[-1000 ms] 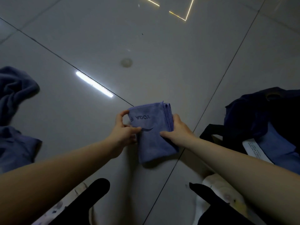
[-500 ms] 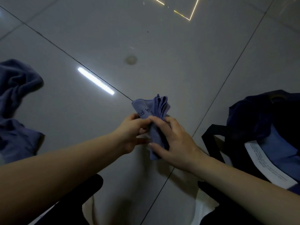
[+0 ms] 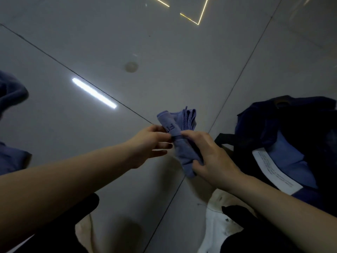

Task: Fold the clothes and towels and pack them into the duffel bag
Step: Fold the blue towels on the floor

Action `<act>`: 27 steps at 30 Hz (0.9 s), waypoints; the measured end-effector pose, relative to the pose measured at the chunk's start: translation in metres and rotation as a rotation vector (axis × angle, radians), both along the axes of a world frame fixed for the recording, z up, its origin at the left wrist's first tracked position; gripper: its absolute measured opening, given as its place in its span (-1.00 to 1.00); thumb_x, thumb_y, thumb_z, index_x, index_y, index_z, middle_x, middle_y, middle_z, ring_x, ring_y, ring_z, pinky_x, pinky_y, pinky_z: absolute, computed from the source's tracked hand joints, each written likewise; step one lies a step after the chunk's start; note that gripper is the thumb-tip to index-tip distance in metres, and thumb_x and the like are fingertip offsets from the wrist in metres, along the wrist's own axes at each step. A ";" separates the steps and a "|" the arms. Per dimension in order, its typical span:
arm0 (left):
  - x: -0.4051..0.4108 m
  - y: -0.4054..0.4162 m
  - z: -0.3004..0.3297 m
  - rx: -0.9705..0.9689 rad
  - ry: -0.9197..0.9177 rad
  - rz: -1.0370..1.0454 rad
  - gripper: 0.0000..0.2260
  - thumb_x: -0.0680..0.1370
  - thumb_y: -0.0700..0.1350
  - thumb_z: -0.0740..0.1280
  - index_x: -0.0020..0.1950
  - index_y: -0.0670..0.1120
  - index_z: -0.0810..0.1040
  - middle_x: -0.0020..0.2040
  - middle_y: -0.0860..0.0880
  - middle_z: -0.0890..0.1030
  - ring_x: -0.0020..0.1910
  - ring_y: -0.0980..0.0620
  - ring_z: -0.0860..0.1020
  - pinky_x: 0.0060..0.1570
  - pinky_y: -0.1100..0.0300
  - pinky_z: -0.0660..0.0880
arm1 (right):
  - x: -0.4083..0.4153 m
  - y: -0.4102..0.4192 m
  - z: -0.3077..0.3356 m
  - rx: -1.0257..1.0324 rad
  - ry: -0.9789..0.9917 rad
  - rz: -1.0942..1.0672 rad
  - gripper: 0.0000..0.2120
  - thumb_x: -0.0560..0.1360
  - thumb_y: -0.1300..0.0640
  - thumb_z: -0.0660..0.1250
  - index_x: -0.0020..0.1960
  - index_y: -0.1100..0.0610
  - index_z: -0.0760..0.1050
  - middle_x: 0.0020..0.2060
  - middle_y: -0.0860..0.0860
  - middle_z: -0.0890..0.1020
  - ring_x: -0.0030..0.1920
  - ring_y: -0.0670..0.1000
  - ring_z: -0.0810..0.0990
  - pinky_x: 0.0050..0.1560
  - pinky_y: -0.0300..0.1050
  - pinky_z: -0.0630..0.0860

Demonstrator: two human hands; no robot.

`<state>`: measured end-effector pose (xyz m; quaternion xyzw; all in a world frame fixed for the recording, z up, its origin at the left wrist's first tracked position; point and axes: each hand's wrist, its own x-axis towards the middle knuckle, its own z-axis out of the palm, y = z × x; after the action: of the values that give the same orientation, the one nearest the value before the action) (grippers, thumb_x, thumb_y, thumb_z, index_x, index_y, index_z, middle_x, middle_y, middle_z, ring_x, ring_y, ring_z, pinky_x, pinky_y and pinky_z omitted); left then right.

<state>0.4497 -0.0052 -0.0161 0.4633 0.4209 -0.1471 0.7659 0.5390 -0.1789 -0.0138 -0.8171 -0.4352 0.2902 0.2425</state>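
Towel: folded purple microfibre towel (image 3: pixel 179 143), dark letter "F" readable.
Right hand (image 3: pixel 211 157): fingers curled around the towel.
Left hand (image 3: pixel 149 143): pinches the towel's edge.
Bag: dark navy duffel bag (image 3: pixel 264 125), white label, text unreadable.

Ahead of my hands the glossy grey tiled floor (image 3: pixel 164 52) lies open. To my right the dark navy fabric duffel bag (image 3: pixel 273 125) blocks the way; crumpled blue cloths (image 3: pixel 11 92), perhaps towels, crowd the left edge.

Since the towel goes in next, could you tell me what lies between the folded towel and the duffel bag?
In the head view, only the right hand gripping the folded towel; beyond it, the duffel bag.
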 end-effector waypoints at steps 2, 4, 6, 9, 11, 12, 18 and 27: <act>0.005 -0.010 0.000 0.136 -0.021 -0.003 -0.52 0.48 -0.23 0.42 0.35 -0.06 0.34 0.13 -0.08 0.51 0.01 0.00 0.54 0.01 0.09 0.53 | 0.006 -0.013 0.009 -0.001 0.026 -0.059 -0.31 0.37 0.21 0.28 0.42 -0.19 0.17 0.25 -0.02 0.43 0.04 0.06 0.53 -0.06 -0.01 0.52; 0.007 -0.015 0.001 0.518 -0.136 -0.126 -0.20 0.36 -0.17 0.55 0.47 0.07 0.18 0.26 -0.01 0.36 0.12 0.05 0.45 0.10 0.11 0.48 | 0.012 -0.025 0.019 -0.027 -0.010 -0.080 -0.32 0.36 0.12 0.27 0.39 -0.23 0.10 0.26 -0.02 0.47 0.05 0.11 0.56 -0.04 0.06 0.54; 0.009 -0.013 0.002 1.067 -0.330 -0.449 0.02 0.26 -0.02 0.61 0.54 0.12 0.03 0.42 -0.04 0.22 0.33 -0.02 0.30 0.31 0.02 0.36 | 0.019 -0.037 0.025 -0.041 -0.098 -0.037 -0.35 0.33 0.06 0.26 0.32 -0.25 0.07 0.26 -0.04 0.50 0.05 0.15 0.58 -0.06 0.08 0.55; 0.020 -0.014 0.005 1.475 -0.557 -0.840 0.10 0.25 0.21 0.54 0.54 0.13 -0.15 0.56 -0.04 0.07 0.52 -0.07 0.03 0.47 -0.13 0.09 | 0.023 -0.046 0.033 -0.052 -0.138 0.040 -0.38 0.37 0.16 0.34 0.26 -0.20 0.10 0.20 -0.07 0.55 0.01 0.14 0.61 -0.08 0.07 0.55; 0.032 -0.020 0.012 1.489 -0.531 -1.094 0.09 0.31 0.31 0.46 0.52 0.14 -0.28 0.58 0.05 -0.01 0.55 0.03 -0.13 0.50 -0.15 -0.13 | 0.020 -0.046 0.037 -0.030 -0.160 0.107 -0.44 0.37 0.16 0.32 0.24 -0.15 0.13 0.12 -0.04 0.59 -0.03 0.10 0.62 -0.09 0.07 0.56; 0.038 -0.024 0.015 1.470 -0.502 -1.232 0.08 0.33 0.32 0.43 0.53 0.12 -0.28 0.58 0.08 -0.02 0.54 0.07 -0.15 0.49 -0.14 -0.23 | 0.018 -0.044 0.039 -0.015 -0.174 0.137 -0.48 0.37 0.13 0.29 0.23 -0.13 0.14 0.09 -0.02 0.60 -0.06 0.09 0.62 -0.11 0.05 0.57; 0.036 -0.038 0.013 1.318 -0.417 -1.406 -0.43 0.40 0.26 0.39 0.31 0.04 0.37 0.16 0.07 0.57 0.18 0.05 0.52 0.51 -0.05 -0.02 | 0.019 -0.037 0.041 0.005 -0.124 0.112 -0.58 0.34 0.03 0.27 0.13 -0.13 0.18 -0.06 -0.04 0.56 -0.17 0.02 0.57 -0.22 -0.07 0.54; 0.001 -0.015 0.009 1.247 -0.384 -1.172 -0.71 0.50 0.17 0.32 0.04 0.02 0.34 -0.14 0.07 0.44 -0.18 0.03 0.45 -0.20 0.13 0.41 | 0.029 -0.012 0.035 -0.024 -0.010 -0.027 -0.56 0.41 0.09 0.46 0.22 -0.02 0.38 -0.03 -0.11 0.56 -0.05 -0.11 0.56 -0.09 -0.30 0.48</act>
<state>0.4507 -0.0206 -0.0072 0.9558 -0.0171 -0.1797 0.2319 0.5678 -0.1912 0.0210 -0.8271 -0.4219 0.2882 0.2342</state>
